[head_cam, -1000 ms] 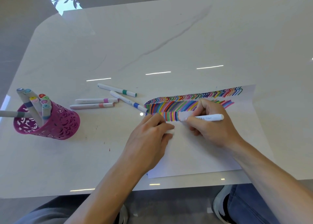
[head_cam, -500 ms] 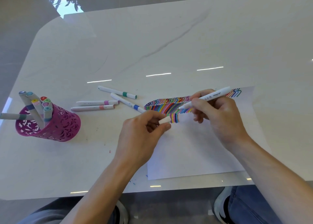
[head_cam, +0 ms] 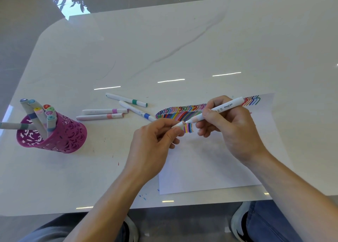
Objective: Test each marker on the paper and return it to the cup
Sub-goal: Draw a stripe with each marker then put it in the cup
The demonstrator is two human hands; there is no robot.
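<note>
My right hand (head_cam: 232, 126) grips a white marker (head_cam: 223, 109) above the paper (head_cam: 210, 168), its tip pointing left. Between thumb and fingers, my left hand (head_cam: 155, 144) pinches the marker's small white cap (head_cam: 178, 126), whose open end almost meets the tip. Rows of coloured test strokes (head_cam: 182, 113) run across the paper's upper part. A magenta perforated cup (head_cam: 60, 137) stands at the left with several markers in it.
Several capped markers lie on the white table (head_cam: 164, 49) between the cup and the paper: a green-banded marker (head_cam: 126, 99), a blue-banded marker (head_cam: 137, 110), a purple-banded marker (head_cam: 105, 111) and a pink-banded marker (head_cam: 99, 116). The table's front edge runs just above my knees.
My right hand lifted the marker off the paper and swung its tip leftward. My left hand rose from the sheet with the cap and brought it up to the tip.
</note>
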